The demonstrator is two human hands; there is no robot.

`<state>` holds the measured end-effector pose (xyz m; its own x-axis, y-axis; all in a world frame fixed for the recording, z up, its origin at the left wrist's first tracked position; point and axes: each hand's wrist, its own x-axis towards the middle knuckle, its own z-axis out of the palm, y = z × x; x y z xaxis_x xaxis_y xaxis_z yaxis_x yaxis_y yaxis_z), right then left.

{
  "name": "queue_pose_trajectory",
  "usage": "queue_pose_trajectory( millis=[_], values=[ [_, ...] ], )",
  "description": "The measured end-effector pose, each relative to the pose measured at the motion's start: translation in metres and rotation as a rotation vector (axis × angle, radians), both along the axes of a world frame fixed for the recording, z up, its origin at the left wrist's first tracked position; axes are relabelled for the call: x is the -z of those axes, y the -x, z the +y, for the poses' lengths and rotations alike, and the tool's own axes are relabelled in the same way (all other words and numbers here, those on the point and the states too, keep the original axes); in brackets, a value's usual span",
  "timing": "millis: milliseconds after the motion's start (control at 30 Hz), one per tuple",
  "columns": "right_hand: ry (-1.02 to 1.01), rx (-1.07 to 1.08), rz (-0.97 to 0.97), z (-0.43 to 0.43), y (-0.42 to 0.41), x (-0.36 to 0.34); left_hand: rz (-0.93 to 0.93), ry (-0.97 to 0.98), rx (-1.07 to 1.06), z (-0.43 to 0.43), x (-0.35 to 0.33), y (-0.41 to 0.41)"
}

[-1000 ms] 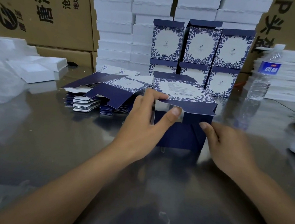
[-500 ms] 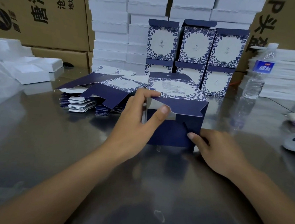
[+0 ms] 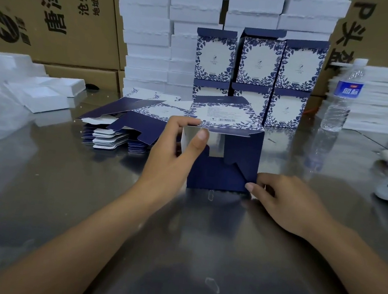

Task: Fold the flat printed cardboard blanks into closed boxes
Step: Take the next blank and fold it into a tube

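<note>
**A:** Status?

**B:** Big stuff first. Steel table (image 3: 37,201) carries everything. Behind the box (image 3: 225,116) are brown cartons (image 3: 57,22) and a white stack (image 3: 148,32). Closer in, just behind it, are the finished boxes (image 3: 258,62), two tiers. The blanks (image 3: 117,128) sit left of the box in a fanned pile, so plenty still to fold.

**A:** And the box itself?

**B:** Standing on the table, printed panel up, near end facing the camera and not yet shut.

**A:** Hands?

**B:** Left hand (image 3: 172,154) pinches the left flap (image 3: 185,137) at the box's upper-left near corner, thumb in front, fingers over the top edge. Right hand (image 3: 288,201) is at the lower-right near corner with one fingertip on the corner and the rest curled beside the right wall. Can't tell if it's clamping the card or only bracing it.

**A:** Step?

**B:** My read is it's closing the near end. Bottom flap (image 3: 211,175) is up and the right flap (image 3: 243,150) is folded in against it. There's still a gap at the upper left.

**A:** Next move?

**B:** Likely swing the left flap in and seat it in the notch. That needs the right hand to keep the corner pinned so the box doesn't skate on the steel. It also needs the flap kept square, or the tabs won't lock.
</note>
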<state>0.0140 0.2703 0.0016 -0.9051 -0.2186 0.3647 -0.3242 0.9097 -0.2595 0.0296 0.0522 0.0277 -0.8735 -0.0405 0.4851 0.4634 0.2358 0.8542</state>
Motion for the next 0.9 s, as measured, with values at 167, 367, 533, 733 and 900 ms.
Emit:
queue_pose_trajectory(
  millis=[167, 367, 533, 733, 900],
  values=[
    [0.009, 0.029, -0.058, -0.001, 0.000, -0.001, 0.001, -0.006, 0.000, -0.001, 0.001, 0.002],
    [0.257, -0.010, 0.067, -0.012, -0.004, -0.005, 0.035, 0.053, 0.055, -0.003, -0.001, 0.000],
    [0.217, -0.021, 0.169, -0.013, -0.009, -0.007, 0.053, 0.073, 0.106, -0.003, -0.001, -0.004],
    [0.137, 0.014, 0.170, -0.014, -0.008, -0.007, 0.032, 0.043, 0.162, -0.001, -0.001, -0.005],
    [0.251, 0.036, 0.219, -0.016, -0.011, -0.010, 0.029, 0.043, 0.144, -0.002, 0.000, -0.002]
  ],
)
